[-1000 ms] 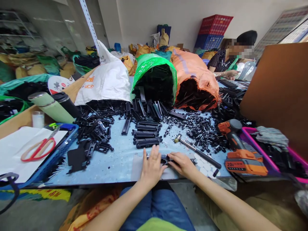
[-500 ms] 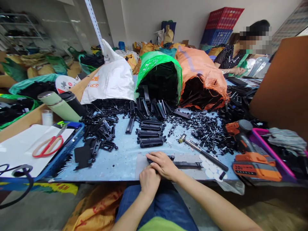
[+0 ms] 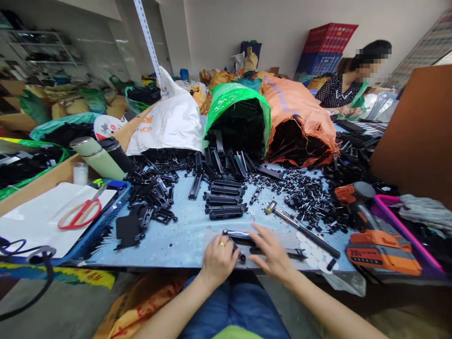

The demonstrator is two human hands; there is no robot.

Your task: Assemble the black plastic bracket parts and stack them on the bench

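Observation:
My left hand [image 3: 219,258], a ring on one finger, is curled at the near edge of the blue table [image 3: 176,235], pinching a small black piece [image 3: 239,254]. My right hand [image 3: 271,254] lies flat with spread fingers on a long black plastic part [image 3: 261,242] resting on a grey mat [image 3: 282,235]. Just beyond the mat, finished-looking black parts [image 3: 225,200] lie stacked in a short row.
A hammer [image 3: 300,230] lies right of the mat, an orange cordless drill [image 3: 374,235] further right. Green [image 3: 240,101], orange [image 3: 300,113] and white [image 3: 173,117] sacks spill black parts. A blue tray holds red scissors [image 3: 79,214]. Another person [image 3: 348,89] sits at back right.
My left hand drew back toward the table edge and closed on a small piece. My right hand shifted right and flattened on the long part. The view drifted slightly left.

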